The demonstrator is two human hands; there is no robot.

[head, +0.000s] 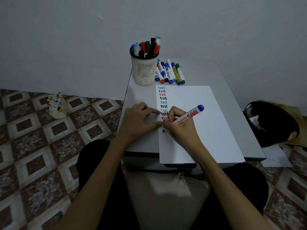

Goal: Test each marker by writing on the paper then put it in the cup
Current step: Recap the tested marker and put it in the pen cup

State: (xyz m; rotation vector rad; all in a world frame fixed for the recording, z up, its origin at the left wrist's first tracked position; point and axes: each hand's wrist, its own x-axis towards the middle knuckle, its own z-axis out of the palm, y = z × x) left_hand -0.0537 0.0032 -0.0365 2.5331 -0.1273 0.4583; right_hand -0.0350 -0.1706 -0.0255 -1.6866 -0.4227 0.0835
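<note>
Down the left edge of the white sheet of paper (199,123) runs a handwritten column of the word "test". I count nine: green, blue, red, black, green, black, a fainter green, black, then red, the last half covered by the right hand (178,128). Below that a dark stroke shows, too hidden to read. The white marker with the blue end (189,115) in that hand carries red print: "TEBOARD", its start hidden by the fingers, and a large "500". The loose capped markers (169,72) lying by the cream slotted plastic cup (144,72) bear dark cursive lettering, and one has a yellow label. All of it is too small to read.
</note>
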